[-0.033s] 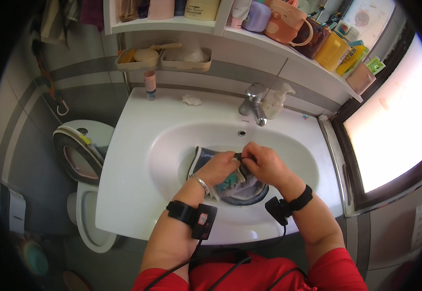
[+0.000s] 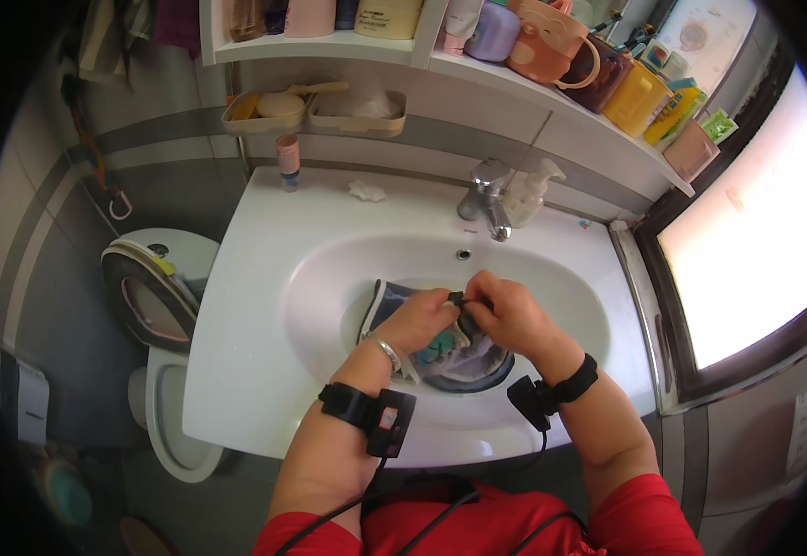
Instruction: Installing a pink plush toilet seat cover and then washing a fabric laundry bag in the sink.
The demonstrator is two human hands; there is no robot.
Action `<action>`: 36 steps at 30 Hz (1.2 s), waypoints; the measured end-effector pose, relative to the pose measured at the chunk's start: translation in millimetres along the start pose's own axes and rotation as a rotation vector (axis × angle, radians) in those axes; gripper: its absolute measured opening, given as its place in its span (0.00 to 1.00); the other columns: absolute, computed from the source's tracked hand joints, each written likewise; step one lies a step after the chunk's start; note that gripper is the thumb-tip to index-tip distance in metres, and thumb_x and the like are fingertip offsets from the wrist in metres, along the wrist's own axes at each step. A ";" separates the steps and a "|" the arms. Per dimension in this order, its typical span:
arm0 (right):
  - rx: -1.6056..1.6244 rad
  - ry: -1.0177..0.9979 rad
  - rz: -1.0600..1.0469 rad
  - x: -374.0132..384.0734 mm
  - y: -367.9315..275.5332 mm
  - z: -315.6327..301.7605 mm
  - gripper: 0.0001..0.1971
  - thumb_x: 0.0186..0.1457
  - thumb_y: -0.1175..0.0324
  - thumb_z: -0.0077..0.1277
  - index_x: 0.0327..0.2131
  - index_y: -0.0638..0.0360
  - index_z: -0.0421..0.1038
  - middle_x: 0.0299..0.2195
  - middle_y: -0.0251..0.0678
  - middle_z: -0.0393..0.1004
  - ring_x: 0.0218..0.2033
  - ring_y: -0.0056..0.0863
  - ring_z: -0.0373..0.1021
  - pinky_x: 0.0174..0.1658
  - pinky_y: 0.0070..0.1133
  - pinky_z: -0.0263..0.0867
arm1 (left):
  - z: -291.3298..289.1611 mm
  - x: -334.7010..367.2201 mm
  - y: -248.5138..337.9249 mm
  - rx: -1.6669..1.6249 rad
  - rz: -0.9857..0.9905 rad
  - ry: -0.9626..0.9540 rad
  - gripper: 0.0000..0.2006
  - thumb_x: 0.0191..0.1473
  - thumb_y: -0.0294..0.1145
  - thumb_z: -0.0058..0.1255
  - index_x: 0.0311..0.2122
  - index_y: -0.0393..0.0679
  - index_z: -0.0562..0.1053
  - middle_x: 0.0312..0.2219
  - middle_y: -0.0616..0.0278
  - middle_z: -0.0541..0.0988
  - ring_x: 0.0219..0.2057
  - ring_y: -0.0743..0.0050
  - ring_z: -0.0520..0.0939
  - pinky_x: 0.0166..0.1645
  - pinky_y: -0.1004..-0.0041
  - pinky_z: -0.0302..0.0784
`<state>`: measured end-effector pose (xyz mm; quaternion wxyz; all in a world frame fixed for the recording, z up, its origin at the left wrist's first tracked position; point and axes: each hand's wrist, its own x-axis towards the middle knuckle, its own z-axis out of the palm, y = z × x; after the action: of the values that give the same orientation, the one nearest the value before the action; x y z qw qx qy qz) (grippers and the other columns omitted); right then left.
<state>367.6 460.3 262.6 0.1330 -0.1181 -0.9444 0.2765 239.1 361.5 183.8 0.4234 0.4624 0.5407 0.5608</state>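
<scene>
A wet-looking cloth item [image 2: 464, 369] in blue-grey, white and teal, with dark edging, lies crumpled in the white sink [image 2: 315, 287]. Its exact kind cannot be made out. Above it, my left hand [image 2: 413, 322] and my right hand [image 2: 512, 315] meet close together, fingers pinched on a dark edge of the cloth. Part of that edge is hidden behind the fingers. The left hand covers some of the blue-grey part, while the teal patch shows between the wrists.
Behind the sink stand a chrome faucet [image 2: 485, 199] and a pump bottle [image 2: 530, 193]. A small pink bottle [image 2: 289, 162] and a crumpled white piece [image 2: 366, 191] rest on the rim. A loaded shelf [image 2: 515, 79] hangs above; a toilet [image 2: 167, 408] stands left, a bright window [image 2: 756, 222] right.
</scene>
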 end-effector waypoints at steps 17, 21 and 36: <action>0.239 0.192 0.226 14.1 30.4 10.1 0.03 0.50 0.74 0.45 0.26 0.59 0.63 0.20 0.31 0.67 0.22 0.25 0.66 0.26 0.22 0.61 | 19.8 3.3 4.5 0.501 -0.030 -0.304 0.12 0.47 0.34 0.41 0.29 0.35 0.70 0.23 0.53 0.74 0.26 0.65 0.72 0.34 0.74 0.66; 1.219 -0.006 0.422 9.2 30.2 -0.5 0.09 0.51 0.76 0.43 0.37 0.57 0.61 0.31 0.31 0.69 0.30 0.22 0.66 0.34 0.17 0.63 | 1.1 1.5 -6.8 -0.221 -0.028 0.004 0.08 0.45 0.30 0.40 0.26 0.37 0.70 0.23 0.66 0.74 0.27 0.79 0.72 0.33 0.80 0.66; 1.213 -0.220 0.445 13.5 51.6 4.0 0.09 0.54 0.73 0.43 0.39 0.63 0.63 0.34 0.35 0.69 0.34 0.21 0.67 0.37 0.17 0.66 | -8.3 -6.2 5.8 -0.685 0.017 0.031 0.09 0.47 0.30 0.39 0.23 0.35 0.67 0.20 0.57 0.71 0.23 0.73 0.70 0.31 0.78 0.65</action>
<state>361.4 504.6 233.3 0.0184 -0.1859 -0.5818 0.7915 232.5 353.4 189.3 0.5411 0.2894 0.3235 0.7203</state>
